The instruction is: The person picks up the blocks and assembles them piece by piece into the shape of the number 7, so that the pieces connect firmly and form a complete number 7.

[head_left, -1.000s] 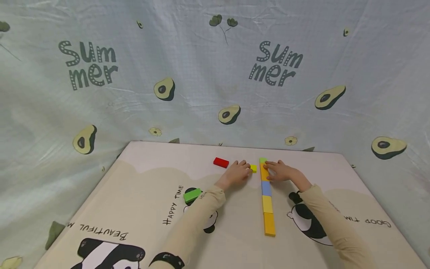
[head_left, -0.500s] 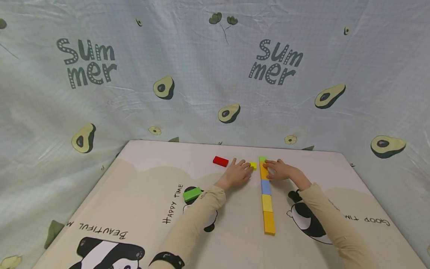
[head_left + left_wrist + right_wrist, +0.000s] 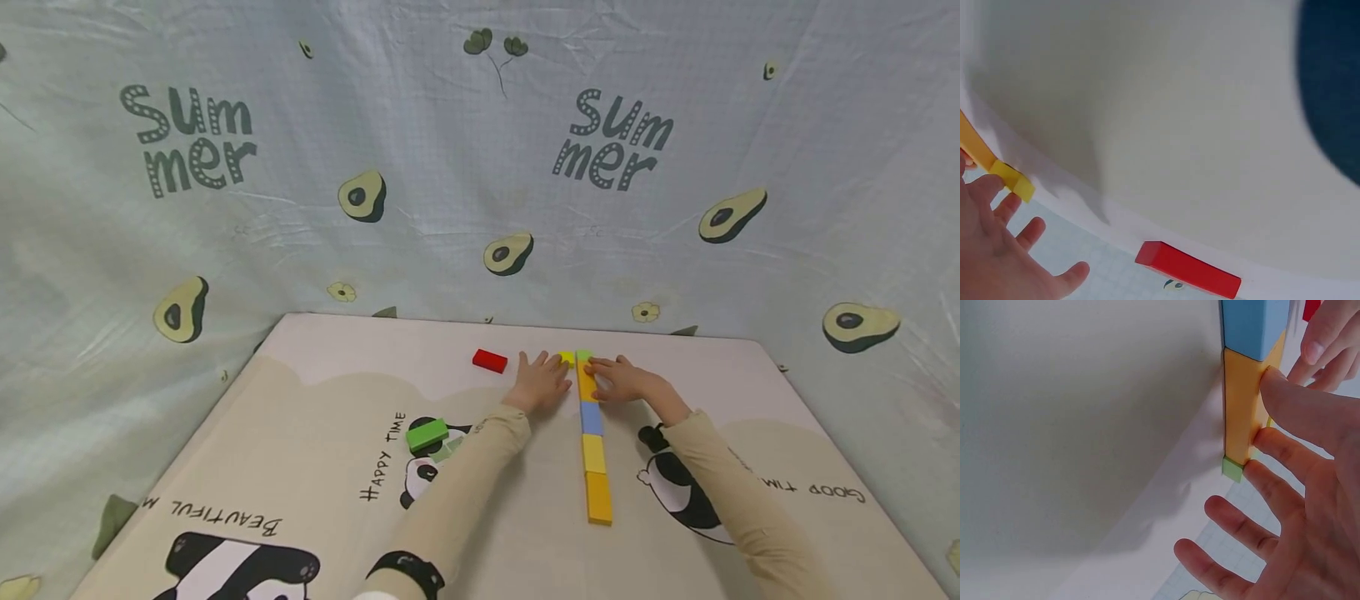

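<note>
A straight row of blocks runs toward me: light green (image 3: 583,355), orange (image 3: 587,387), blue (image 3: 592,418), yellow (image 3: 594,454) and amber (image 3: 598,498). With spread fingers my left hand (image 3: 537,385) touches a small bright yellow block (image 3: 567,359) against the left side of the row's far end. In the left wrist view, fingertips meet that yellow block (image 3: 1015,180). My right hand (image 3: 626,382) rests its thumb and nearest fingertips on the orange block (image 3: 1244,406) from the right; its other fingers extend free.
A red block (image 3: 490,361) lies left of my left hand. Farther left and nearer, a green block (image 3: 427,436) lies on the panda-printed tabletop (image 3: 322,483). Behind the table hangs a curtain (image 3: 420,250) with avocado prints.
My left hand has moved right and slightly away from me, sliding the small yellow block up to the row. The right hand stays on the orange block.
</note>
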Demonstrator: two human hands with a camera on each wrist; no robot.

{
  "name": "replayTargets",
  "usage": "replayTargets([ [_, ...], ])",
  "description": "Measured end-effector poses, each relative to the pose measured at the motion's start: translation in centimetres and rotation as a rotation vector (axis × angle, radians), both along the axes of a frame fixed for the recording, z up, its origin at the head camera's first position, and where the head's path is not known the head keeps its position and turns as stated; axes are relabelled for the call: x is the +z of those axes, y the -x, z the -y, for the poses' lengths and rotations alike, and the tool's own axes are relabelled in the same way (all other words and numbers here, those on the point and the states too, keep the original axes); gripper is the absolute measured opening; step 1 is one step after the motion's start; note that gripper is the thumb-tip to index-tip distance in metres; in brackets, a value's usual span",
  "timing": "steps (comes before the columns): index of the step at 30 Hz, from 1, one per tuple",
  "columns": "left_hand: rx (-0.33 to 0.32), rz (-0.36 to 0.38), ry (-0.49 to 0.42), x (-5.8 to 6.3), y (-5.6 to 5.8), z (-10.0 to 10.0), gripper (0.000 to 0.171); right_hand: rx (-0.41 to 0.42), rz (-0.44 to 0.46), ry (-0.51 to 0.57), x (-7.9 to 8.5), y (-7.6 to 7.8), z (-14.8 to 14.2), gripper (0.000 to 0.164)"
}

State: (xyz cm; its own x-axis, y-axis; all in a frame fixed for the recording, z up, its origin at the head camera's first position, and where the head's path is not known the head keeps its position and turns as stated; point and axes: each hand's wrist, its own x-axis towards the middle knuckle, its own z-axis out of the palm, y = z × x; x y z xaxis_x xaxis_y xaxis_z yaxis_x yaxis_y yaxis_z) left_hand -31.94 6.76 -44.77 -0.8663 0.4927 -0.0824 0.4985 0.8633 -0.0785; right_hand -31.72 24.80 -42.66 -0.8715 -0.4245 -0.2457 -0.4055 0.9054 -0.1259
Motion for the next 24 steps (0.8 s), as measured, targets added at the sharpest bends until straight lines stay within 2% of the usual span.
replayTargets([
  [5, 0.034, 0.042, 0.011, 0.8, 0.1, -0.7, 0.05, 0.001, 0.001, 0.009, -0.2, 0.3, 0.0, 0.052],
  [10, 0.046, 0.066, 0.025, 0.8, 0.2, -0.9, 0.05, -0.027, 0.015, 0.014, -0.3, 0.3, -0.2, 0.053],
  [13, 0.043, 0.067, 0.023, 0.9, 0.2, -0.9, 0.05, -0.022, 0.024, 0.032, -1.0, 1.0, -0.7, 0.056],
  [14, 0.043, 0.067, 0.026, 0.9, 0.2, -0.9, 0.05, 0.007, 0.003, 0.044, -2.0, 1.9, -1.4, 0.056],
  [17, 0.053, 0.07, 0.026, 1.0, 0.2, -0.9, 0.049, 0.028, 0.005, 0.036, -2.7, 2.7, -1.7, 0.059],
  [20, 0.057, 0.07, 0.028, 1.0, 0.3, -0.9, 0.049, 0.021, 0.008, 0.047, -2.2, 2.2, -1.2, 0.056],
  [21, 0.058, 0.071, 0.025, 1.0, 0.3, -1.0, 0.049, -0.003, 0.028, 0.036, -1.1, 1.3, -0.6, 0.056],
  [24, 0.057, 0.072, 0.019, 1.0, 0.3, -1.1, 0.049, 0.002, 0.011, 0.025, -0.2, 0.4, -0.1, 0.054],
])
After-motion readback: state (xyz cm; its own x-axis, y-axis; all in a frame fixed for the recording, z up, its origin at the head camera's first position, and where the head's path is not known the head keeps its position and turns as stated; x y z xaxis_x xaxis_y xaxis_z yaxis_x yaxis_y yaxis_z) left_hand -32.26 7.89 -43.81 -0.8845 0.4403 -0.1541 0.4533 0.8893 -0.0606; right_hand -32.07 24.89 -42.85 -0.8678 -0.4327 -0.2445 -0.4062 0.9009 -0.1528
